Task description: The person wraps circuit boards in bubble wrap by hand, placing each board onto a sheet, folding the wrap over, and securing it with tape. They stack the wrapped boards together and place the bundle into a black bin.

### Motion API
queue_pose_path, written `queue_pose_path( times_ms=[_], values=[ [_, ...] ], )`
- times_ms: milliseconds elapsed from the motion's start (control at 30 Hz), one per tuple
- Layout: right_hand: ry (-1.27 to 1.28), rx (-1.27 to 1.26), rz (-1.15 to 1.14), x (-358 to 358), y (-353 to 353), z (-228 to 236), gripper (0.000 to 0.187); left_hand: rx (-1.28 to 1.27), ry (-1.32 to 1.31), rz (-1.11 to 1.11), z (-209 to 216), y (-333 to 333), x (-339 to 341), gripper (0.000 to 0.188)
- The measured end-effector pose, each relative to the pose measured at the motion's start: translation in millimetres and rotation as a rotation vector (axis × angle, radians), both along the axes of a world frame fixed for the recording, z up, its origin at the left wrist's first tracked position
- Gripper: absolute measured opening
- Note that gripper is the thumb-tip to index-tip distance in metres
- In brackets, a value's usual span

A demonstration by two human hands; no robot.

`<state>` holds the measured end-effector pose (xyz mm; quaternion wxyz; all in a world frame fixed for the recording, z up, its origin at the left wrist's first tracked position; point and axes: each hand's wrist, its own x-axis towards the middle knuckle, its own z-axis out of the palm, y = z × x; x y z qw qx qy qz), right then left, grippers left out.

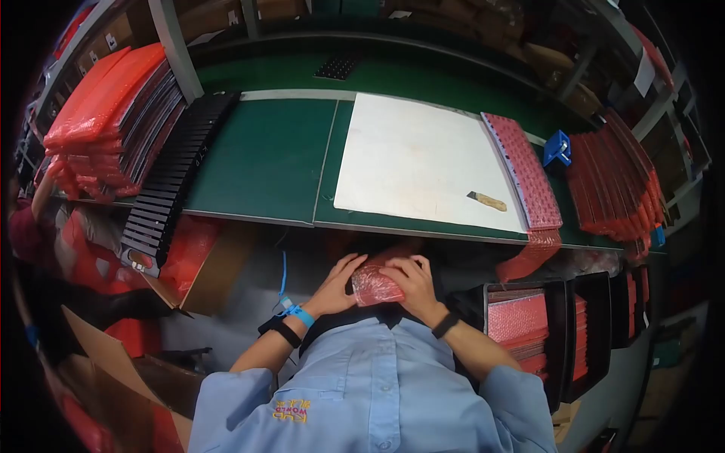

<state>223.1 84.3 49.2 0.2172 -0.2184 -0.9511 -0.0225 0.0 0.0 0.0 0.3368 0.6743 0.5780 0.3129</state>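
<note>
Both my hands are over my lap, just below the table's front edge. Between them is a piece of pink bubble wrap (pixel 377 287), folded or rolled; whether anything lies inside it I cannot tell. My left hand (pixel 337 288) grips its left side, fingers curled over the upper edge. On the other side my right hand (pixel 417 285) has its fingers bent round the wrap's top right part. A blue band and a dark one circle my left wrist, and a dark band is on the right.
On the green table (pixel 264 158) lie a white board (pixel 415 158), a cutter knife (pixel 487 201), a long pink bubble-wrapped piece (pixel 522 170) and a blue dispenser (pixel 557 148). Wrapped stacks (pixel 106 121) and a black slotted rack (pixel 177 181) stand left. Black bins (pixel 555 340) are right, cartons (pixel 113 362) left.
</note>
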Motion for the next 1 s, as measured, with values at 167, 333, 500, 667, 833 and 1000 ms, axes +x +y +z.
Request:
queue_pose_path(
  times_ms=[167, 333, 500, 667, 833, 1000],
  values=[
    [0.699, -0.797, 0.127, -9.2, -22.8, 179.2, 0.061, 0.128, -0.669, -0.154, 114.8, 6.5, 31.7, 0.051],
    [1.111, -0.763, 0.228, -30.3, 32.0, 289.4, 0.071, -0.121, -0.948, -0.119, 184.5, 20.4, 36.2, 0.018],
    [1.088, -1.236, -0.014, -56.5, 139.4, 279.0, 0.071, -0.181, -0.918, -0.046, 194.2, 31.2, 36.2, 0.031],
    [1.327, -1.187, -0.088, -99.2, 252.5, 189.9, 0.065, -0.015, -0.671, 0.229, 189.6, 45.6, 26.3, 0.037],
    [0.982, -1.081, -0.174, -106.5, 312.0, 136.5, 0.049, 0.607, 0.329, 0.335, 217.8, 61.3, 17.7, 0.044],
    [0.472, -0.630, -0.412, -112.1, 336.0, 129.5, 0.029, 0.413, 0.480, -0.038, 187.6, 91.1, 11.6, 0.042]
  ],
)
